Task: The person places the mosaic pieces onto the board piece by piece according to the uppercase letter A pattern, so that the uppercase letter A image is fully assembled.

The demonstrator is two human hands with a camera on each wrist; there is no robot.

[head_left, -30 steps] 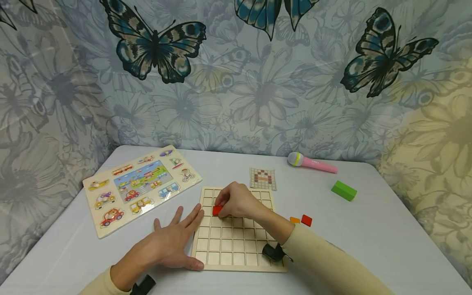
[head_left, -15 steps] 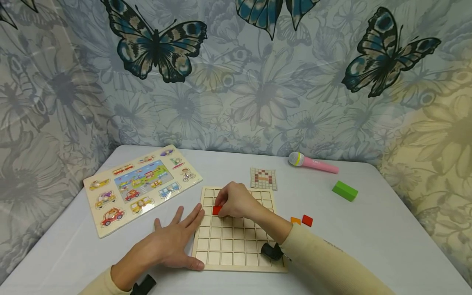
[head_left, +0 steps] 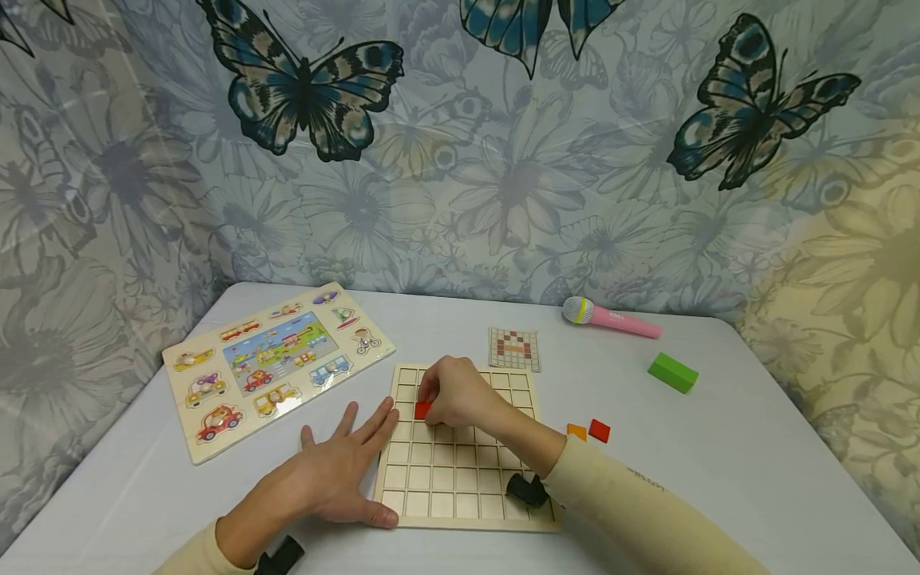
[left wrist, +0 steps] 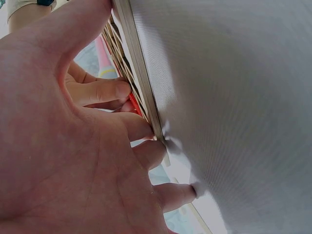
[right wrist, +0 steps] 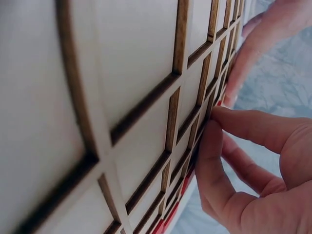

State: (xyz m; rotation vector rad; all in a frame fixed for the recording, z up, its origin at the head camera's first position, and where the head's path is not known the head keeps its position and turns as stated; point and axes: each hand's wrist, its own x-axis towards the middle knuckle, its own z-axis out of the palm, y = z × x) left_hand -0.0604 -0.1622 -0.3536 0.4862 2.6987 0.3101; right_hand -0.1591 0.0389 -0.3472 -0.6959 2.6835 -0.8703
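Note:
A wooden grid board (head_left: 442,479) lies on the table in the head view. My right hand (head_left: 463,395) reaches over its upper left part, with thumb and forefinger pinching a small red square tile (head_left: 422,410) at a cell. In the right wrist view, the fingertips meet at the grid, and more red tiles (right wrist: 184,185) show lower along it; the hand hides them in the head view. My left hand (head_left: 341,471) rests with spread, straight fingers at the board's left edge. From the left wrist view, its fingers (left wrist: 148,155) touch that edge.
Right of the board lie an orange tile (head_left: 576,431) and a loose red tile (head_left: 600,430). A pattern card (head_left: 513,349) sits behind it. Farther right are a pink toy microphone (head_left: 611,317) and a green block (head_left: 673,372). A vehicle puzzle board (head_left: 278,371) lies at left.
My right wrist and forearm have shifted very slightly, while the fingers stay at the same red tile. The left hand has not moved.

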